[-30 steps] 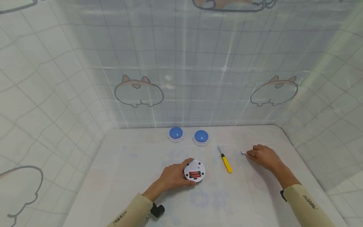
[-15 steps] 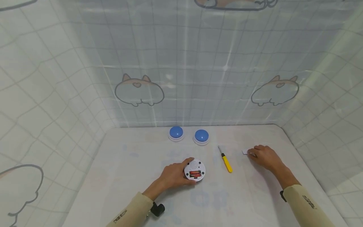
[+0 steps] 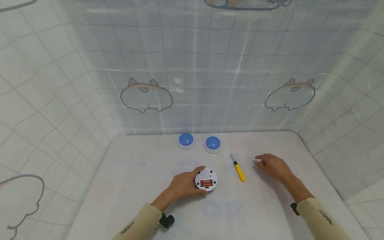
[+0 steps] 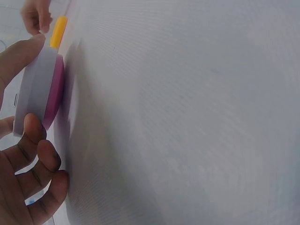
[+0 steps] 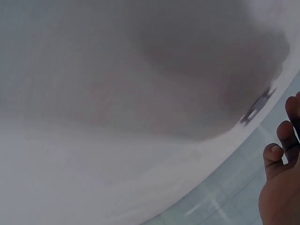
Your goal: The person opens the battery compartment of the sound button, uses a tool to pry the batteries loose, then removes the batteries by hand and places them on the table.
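Note:
My left hand (image 3: 184, 185) grips a round white push-button (image 3: 205, 174) that lies upside down, thumb and fingers around its side. Its battery compartment is uncovered and shows red batteries (image 3: 206, 183). From the left wrist, the button's pink face (image 4: 55, 91) points down at the table. To the right, my right hand (image 3: 274, 166) pinches a small flat white piece (image 3: 258, 160) just above the table; the fingers partly hide it. That piece is out of sight in the right wrist view, where several fingers (image 5: 286, 136) show at the edge.
A screwdriver (image 3: 239, 173) with a yellow handle lies on the white table (image 3: 135, 186) between the hands. Two blue-topped buttons, one on the left (image 3: 186, 140) and one on the right (image 3: 212, 144), stand at the back. Behind them rises a tile-patterned curtain wall (image 3: 216, 100).
My right hand has shifted slightly left and its fingers now cover more of the white piece. The left hand and the button stay where they were.

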The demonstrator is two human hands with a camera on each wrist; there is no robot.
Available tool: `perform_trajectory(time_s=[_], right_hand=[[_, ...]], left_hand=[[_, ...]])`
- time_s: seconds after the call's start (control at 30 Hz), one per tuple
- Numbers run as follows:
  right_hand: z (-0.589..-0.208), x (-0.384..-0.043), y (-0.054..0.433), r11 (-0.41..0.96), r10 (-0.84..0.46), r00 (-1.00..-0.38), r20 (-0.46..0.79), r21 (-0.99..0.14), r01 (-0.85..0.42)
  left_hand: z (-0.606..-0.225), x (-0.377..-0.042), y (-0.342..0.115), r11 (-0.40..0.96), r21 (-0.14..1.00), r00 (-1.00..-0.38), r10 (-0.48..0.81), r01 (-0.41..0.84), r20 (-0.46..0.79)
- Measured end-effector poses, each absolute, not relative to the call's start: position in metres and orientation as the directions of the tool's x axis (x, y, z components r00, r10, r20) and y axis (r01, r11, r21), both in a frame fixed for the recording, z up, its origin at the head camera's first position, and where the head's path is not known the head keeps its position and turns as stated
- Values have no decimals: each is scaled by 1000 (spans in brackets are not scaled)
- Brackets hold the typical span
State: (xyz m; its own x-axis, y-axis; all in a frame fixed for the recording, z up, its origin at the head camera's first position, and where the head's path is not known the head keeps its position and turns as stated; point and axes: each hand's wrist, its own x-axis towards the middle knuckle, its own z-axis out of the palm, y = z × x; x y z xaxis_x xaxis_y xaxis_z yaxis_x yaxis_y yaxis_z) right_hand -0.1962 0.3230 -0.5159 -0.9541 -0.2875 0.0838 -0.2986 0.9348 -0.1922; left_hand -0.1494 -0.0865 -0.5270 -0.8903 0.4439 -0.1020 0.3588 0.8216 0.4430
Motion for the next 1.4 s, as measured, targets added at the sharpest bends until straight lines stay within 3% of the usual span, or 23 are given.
perform_trajectory(time_s=[0.27, 0.57, 0.97, 1.4], right_hand=[[-519, -190, 299, 901, -262, -962, 70, -338, -270], [-524, -185, 277, 861, -244, -968, -61, -473, -187], [-532, -183, 255, 893, -176, -965, -195, -444, -73], [-534, -183, 254, 895, -231, -961, -155, -422, -147]], left_hand=[[-527, -149, -86, 826, 438, -892, 440, 355, -106], [-529, -149, -86, 825, 437, -891, 442, 358, -106], [-529, -148, -85, 829, 432, -894, 435, 354, -103], [-531, -148, -86, 827, 432, -895, 436, 359, -93]])
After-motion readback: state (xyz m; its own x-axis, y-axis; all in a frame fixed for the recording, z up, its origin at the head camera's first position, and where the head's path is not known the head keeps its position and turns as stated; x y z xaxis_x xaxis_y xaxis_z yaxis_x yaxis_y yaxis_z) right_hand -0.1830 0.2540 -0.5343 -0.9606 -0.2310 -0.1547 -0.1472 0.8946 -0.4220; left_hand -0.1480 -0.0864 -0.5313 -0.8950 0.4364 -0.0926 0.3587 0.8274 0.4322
